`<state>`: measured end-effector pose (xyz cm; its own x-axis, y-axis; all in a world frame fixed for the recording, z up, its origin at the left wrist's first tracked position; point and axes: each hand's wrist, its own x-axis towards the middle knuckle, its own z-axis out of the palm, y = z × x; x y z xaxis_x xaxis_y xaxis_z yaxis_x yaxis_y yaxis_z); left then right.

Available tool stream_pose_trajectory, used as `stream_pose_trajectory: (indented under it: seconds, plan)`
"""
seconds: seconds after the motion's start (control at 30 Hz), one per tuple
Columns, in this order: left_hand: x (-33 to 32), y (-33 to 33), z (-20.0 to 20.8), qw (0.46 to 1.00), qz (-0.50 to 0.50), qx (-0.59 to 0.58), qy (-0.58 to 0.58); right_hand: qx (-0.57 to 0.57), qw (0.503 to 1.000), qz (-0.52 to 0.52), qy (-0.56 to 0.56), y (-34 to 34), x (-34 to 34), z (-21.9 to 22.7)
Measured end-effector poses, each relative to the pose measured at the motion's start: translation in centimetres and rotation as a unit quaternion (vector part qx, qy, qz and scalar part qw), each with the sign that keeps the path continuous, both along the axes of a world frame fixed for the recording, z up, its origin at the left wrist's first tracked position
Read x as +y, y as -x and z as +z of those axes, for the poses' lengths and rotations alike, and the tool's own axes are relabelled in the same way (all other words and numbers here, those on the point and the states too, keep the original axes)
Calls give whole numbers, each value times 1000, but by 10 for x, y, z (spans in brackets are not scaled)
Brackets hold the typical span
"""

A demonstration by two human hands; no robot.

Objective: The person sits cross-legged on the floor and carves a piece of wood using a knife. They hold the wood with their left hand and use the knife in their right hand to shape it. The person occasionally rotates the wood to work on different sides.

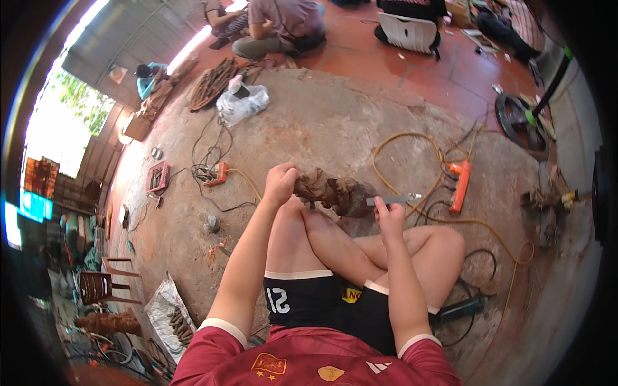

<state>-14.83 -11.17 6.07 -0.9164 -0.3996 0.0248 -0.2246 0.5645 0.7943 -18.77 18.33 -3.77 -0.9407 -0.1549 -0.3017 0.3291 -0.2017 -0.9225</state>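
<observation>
A dark brown carved piece of wood (338,193) with a rough, knobbly surface lies across in front of my crossed legs. My left hand (281,183) is closed on its left end, fingers partly hidden behind the wood. At its right end, my right hand (390,215) pinches a flat grey strip (400,199), whose near end touches or overlaps the wood. Whether the strip is a blade, a file or abrasive is too small to tell.
An orange power tool (459,186) and a looped yellow hose (412,134) lie to the right. On the left are an orange power strip (216,174) with cables, a pink basket (157,176) and a silver sheet (164,315) holding small tools. Several people sit farther back.
</observation>
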Motion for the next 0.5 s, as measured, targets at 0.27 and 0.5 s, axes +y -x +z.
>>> stream_pose_trajectory:
  seconds: [0.27,0.5]
  plan:
    - [35,-7,28,997,-71,8,21,86,993,73,46,-10,-3,38]
    - [60,-17,39,991,-117,-20,60,93,991,85,37,-23,-9,46]
